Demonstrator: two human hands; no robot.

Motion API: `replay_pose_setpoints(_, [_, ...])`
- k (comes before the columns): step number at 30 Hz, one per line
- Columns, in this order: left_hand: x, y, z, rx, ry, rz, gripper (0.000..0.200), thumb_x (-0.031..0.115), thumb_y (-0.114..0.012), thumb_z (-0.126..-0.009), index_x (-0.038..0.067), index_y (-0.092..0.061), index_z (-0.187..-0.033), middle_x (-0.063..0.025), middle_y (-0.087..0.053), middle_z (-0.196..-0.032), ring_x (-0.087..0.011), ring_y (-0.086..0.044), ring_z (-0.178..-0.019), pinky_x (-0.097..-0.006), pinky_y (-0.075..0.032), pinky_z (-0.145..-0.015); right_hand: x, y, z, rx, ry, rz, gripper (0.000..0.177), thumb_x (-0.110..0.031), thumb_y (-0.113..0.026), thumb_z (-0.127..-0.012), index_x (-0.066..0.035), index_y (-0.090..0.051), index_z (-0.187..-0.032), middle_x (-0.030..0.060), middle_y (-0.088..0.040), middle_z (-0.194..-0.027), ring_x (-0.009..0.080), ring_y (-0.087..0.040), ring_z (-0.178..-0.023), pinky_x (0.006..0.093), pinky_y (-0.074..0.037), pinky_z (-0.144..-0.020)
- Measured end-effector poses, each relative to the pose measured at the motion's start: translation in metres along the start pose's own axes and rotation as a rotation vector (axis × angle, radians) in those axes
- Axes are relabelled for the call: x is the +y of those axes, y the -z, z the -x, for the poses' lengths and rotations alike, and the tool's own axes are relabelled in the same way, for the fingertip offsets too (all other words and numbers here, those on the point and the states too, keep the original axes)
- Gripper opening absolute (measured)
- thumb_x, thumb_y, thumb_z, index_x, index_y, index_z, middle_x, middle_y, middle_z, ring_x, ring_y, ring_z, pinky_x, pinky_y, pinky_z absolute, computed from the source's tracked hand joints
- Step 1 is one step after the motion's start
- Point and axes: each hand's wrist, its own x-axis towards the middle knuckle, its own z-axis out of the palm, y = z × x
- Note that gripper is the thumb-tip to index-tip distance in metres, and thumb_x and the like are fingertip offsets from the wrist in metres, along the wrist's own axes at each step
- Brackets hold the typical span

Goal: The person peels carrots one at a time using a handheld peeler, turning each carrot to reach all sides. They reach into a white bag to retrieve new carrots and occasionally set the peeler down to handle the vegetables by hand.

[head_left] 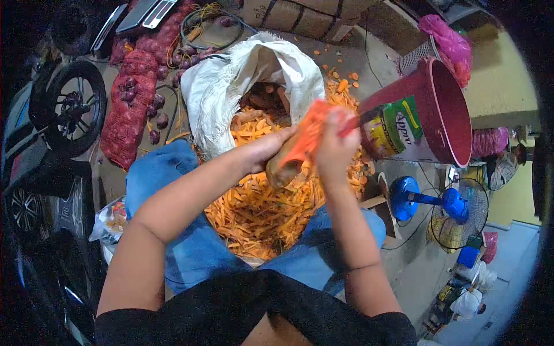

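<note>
"What's closest to us?"

"The black shirt [225,303], at the bottom, then blue jeans [199,254] and a heap of orange peelings [259,216] between the knees."

"Where's the carrot?"

"The carrot [303,141] is held up above the heap, in front of the right rim of the white sack [209,98]. The left hand [264,153] has its grip wrapped round it; the right hand [336,150] has its grip closed on what looks like a peeler [349,126], by its red handle."

"How should the peeling be done well?"

"Long, light strokes, I'd say, with the left fingers clear of the blade's path, and a small turn of the carrot after each. The end nearest the body looks brown, so it probably wants its own pass, with the hold moved up."

"What can't you make out?"

"The blade: the right hand is blurred and covers it. Some left fingers go out of sight behind the carrot. The deepest part of the sack is dark, the bottom of the red bucket [404,83] is hidden, and the lens's black border cuts off the motorbike [68,207] on the left."
</note>
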Motion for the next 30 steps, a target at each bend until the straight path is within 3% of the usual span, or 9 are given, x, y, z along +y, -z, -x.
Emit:
replay_pose_setpoints(1, [0.0,-0.003,0.001,-0.032,-0.074,0.03,0.035,0.031,-0.029,-0.084,0.006,-0.046,-0.103,-0.0057,-0.053,-0.097,-0.0119,-0.051,-0.085,-0.0275,-0.04,-0.077,-0.007,-0.008,0.009,-0.014,0.124,0.078,0.017,-0.015,-0.043,-0.08,0.001,-0.046,-0.074,0.0063,-0.048,-0.065,0.0148,-0.045,-0.057,0.0276,-0.037,-0.053])
replay_pose_setpoints(4, [0.0,-0.006,0.005,-0.024,-0.115,-0.163,0.034,0.029,-0.029,-0.084,0.005,-0.047,-0.101,-0.0058,-0.053,-0.096,-0.012,-0.051,-0.085,-0.0269,-0.039,-0.078,0.016,0.001,-0.001,-0.041,0.047,0.236,0.023,-0.021,-0.043,-0.081,0.001,-0.045,-0.073,0.0094,-0.048,-0.063,0.0165,-0.045,-0.06,0.0288,-0.037,-0.056])
replay_pose_setpoints(9, [0.0,-0.02,0.021,0.016,-0.041,-0.365,0.04,0.032,-0.028,-0.085,0.004,-0.044,-0.109,-0.009,-0.048,-0.106,-0.0164,-0.049,-0.092,-0.0277,-0.036,-0.082,0.075,0.053,-0.059,0.404,-0.043,0.526,0.022,-0.018,-0.043,-0.079,0.002,-0.045,-0.069,0.0116,-0.05,-0.061,0.0205,-0.047,-0.054,0.0321,-0.036,-0.052])
replay_pose_setpoints(12, [-0.004,-0.015,0.013,-0.022,-0.073,-0.143,0.04,0.032,-0.028,-0.085,0.004,-0.042,-0.109,-0.009,-0.048,-0.107,-0.0167,-0.049,-0.093,-0.0285,-0.036,-0.082,0.074,0.058,-0.063,0.476,-0.185,0.263,0.02,-0.015,-0.043,-0.079,0.003,-0.046,-0.071,0.0084,-0.05,-0.061,0.0176,-0.047,-0.055,0.0302,-0.037,-0.053])
replay_pose_setpoints(15, [0.001,-0.004,0.003,-0.035,0.044,0.008,0.038,0.03,-0.028,-0.085,0.004,-0.042,-0.108,-0.0088,-0.049,-0.105,-0.0169,-0.05,-0.091,-0.0293,-0.038,-0.081,0.031,0.029,-0.044,0.27,-0.254,-0.214,0.019,-0.015,-0.041,-0.081,-0.003,-0.044,-0.066,-0.002,-0.043,-0.062,0.0067,-0.038,-0.055,0.022,-0.032,-0.05])
replay_pose_setpoints(19, [-0.005,-0.003,-0.005,-0.003,-0.119,0.01,0.038,0.033,-0.025,-0.086,0.006,-0.043,-0.105,-0.0053,-0.053,-0.09,-0.0134,-0.053,-0.073,-0.0289,-0.044,-0.067,0.003,-0.004,0.01,-0.078,-0.15,0.074,0.018,-0.017,-0.044,-0.08,-0.001,-0.048,-0.074,0.0053,-0.047,-0.061,0.0128,-0.042,-0.053,0.0267,-0.036,-0.05])
replay_pose_setpoints(22, [-0.011,0.006,-0.014,-0.074,-0.197,-0.126,0.038,0.032,-0.024,-0.086,0.006,-0.044,-0.105,-0.0039,-0.053,-0.089,-0.0122,-0.053,-0.071,-0.028,-0.043,-0.067,0.02,-0.002,0.005,-0.069,-0.026,0.221,0.017,-0.016,-0.042,-0.081,-0.001,-0.047,-0.074,0.0007,-0.046,-0.064,0.0093,-0.041,-0.059,0.0238,-0.035,-0.053])
replay_pose_setpoints(25, [-0.003,-0.007,0.005,-0.031,-0.137,-0.258,0.039,0.032,-0.028,-0.085,0.004,-0.043,-0.108,-0.007,-0.051,-0.097,-0.0123,-0.051,-0.081,-0.0258,-0.041,-0.072,0.072,0.023,-0.037,0.218,-0.023,0.265,0.02,-0.015,-0.044,-0.079,0.001,-0.046,-0.07,0.0101,-0.048,-0.057,0.0174,-0.044,-0.051,0.0311,-0.036,-0.049])
replay_pose_setpoints(30, [-0.004,-0.013,0.013,-0.008,-0.091,-0.168,0.041,0.033,-0.031,-0.084,0.004,-0.041,-0.11,-0.0083,-0.05,-0.103,-0.0158,-0.05,-0.09,-0.0286,-0.039,-0.08,0.096,0.064,-0.064,0.484,-0.275,0.228,0.021,-0.016,-0.044,-0.08,0.003,-0.047,-0.071,0.0081,-0.05,-0.061,0.0163,-0.045,-0.055,0.0296,-0.037,-0.053])
